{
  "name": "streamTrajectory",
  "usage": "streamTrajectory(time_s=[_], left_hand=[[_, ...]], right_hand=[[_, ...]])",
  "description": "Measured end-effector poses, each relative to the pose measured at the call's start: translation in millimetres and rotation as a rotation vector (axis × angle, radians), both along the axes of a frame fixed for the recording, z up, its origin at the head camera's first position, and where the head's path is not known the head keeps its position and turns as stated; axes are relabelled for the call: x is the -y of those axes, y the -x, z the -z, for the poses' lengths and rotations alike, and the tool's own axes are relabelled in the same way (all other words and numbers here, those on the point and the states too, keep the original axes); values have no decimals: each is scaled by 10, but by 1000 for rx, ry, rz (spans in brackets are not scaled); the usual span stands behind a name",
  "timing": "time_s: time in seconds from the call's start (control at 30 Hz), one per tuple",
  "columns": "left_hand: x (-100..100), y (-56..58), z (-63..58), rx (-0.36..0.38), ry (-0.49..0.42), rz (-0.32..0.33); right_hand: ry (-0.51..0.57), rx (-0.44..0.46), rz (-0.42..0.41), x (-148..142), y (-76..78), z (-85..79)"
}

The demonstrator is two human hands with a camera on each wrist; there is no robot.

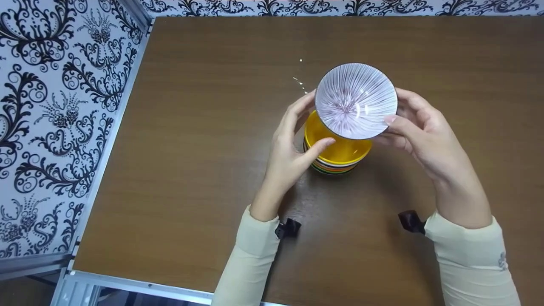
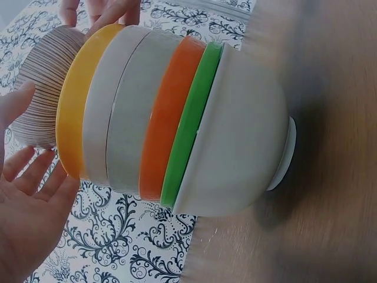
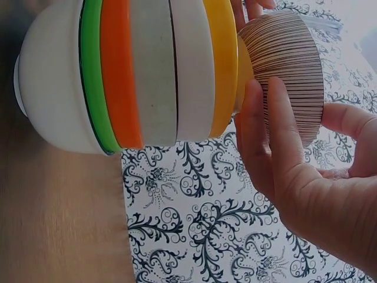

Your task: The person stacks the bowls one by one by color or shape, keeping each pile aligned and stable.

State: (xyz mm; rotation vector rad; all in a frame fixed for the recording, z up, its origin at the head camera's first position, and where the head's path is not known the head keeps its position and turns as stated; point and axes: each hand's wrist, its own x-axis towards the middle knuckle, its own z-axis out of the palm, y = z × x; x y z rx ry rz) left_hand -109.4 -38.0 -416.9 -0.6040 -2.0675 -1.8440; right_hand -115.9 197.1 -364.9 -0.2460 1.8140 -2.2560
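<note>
A small bowl with thin dark stripes [image 1: 356, 101] is tilted above a stack of bowls, its inside facing up in the head view. My right hand [image 1: 429, 140] grips it, thumb over the rim and fingers against its outer side. Below it a yellow bowl [image 1: 340, 151] tops the stack. My left hand [image 1: 291, 142] curves loosely around the left side, fingertips at the striped bowl's rim and thumb over the yellow rim. Under the yellow one, the left wrist view shows pale bowls [image 2: 138, 112], an orange bowl [image 2: 168, 118], a green bowl [image 2: 194, 124] and a white bottom bowl [image 2: 241, 135].
The stack stands on a brown wooden table [image 1: 191, 148]. Small pale flecks [image 1: 301, 83] lie behind the bowls. Patterned black-and-white panels [image 1: 63, 110] rise along the left and back edges, and a pale metal frame [image 1: 140, 284] runs along the front.
</note>
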Motion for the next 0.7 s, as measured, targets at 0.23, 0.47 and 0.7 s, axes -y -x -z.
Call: streamTrajectory(time_s=[0.23,0.47,0.7], left_hand=[[3,-22,7,6,-21,-39],[70,-52,41,35,-20,-53],[106,-72,79,63,8,-61]], right_hand=[[-55,-17,-12,19,-60,-32],[-120,-131,-67,18,-99,-3],[-365,-206,50,52,-150,2]])
